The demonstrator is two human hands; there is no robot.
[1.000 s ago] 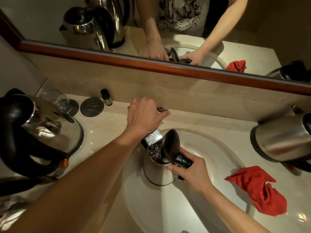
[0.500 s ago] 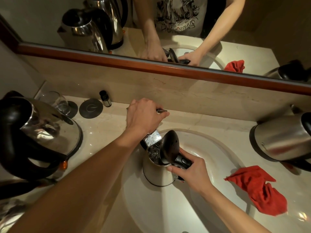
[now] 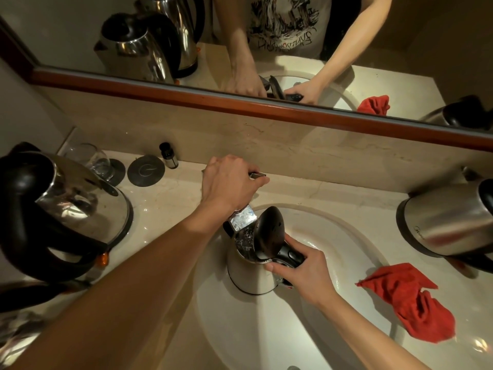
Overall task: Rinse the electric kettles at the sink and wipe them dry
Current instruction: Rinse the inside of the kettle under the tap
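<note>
**Kettle under the tap, lid up**

A steel kettle (image 3: 249,273) stands upright in the white sink (image 3: 354,236), its black lid (image 3: 269,233) swung open. The right hand (image 3: 306,271) grips its black handle (image 3: 289,256), fingers curled round it. The spout of the tap (image 3: 241,220) sits over the kettle's open mouth. The left hand (image 3: 230,182) is curled over the tap lever (image 3: 258,175) at the back of the basin, gripping it.

On the worktop (image 3: 165,206) to the left, a 2nd kettle (image 3: 66,209) lies tilted with its black handle toward the camera. A 3rd kettle (image 3: 445,222) lies on its side at the right edge. A red cloth (image 3: 408,300) is crumpled on the sink rim, just right of the basin. Near the back wall stand a glass (image 3: 92,160), a round dark disc (image 3: 146,170) and a small dark bottle (image 3: 168,157). The mirror (image 3: 80,28) above reflects the arms and kettles.
</note>
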